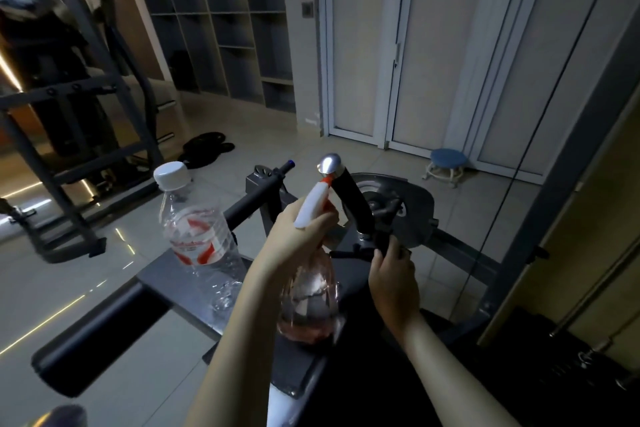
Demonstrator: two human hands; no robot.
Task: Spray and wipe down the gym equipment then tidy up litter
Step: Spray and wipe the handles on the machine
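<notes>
Spray bottle (309,302) gripped by left hand (298,236); right hand (393,276) grips handle post (370,240), fingertips hidden.

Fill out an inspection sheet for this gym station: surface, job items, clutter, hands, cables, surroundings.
Surface: grey machine platform, dimly lit, carrying a bottle.
Job's things: spray bottle, pinkish body, white trigger head pointing at the black handle grip; no cloth seen.
Clutter: clear water bottle, white cap, red label, upright on the platform.
Hands: left hand grips the spray bottle's neck; right hand holds the bracket below the handle grip.
Cables: one thin cable running diagonally on the right.
Surroundings: blue stool, weight plates on the floor, shelving, doors.
</notes>
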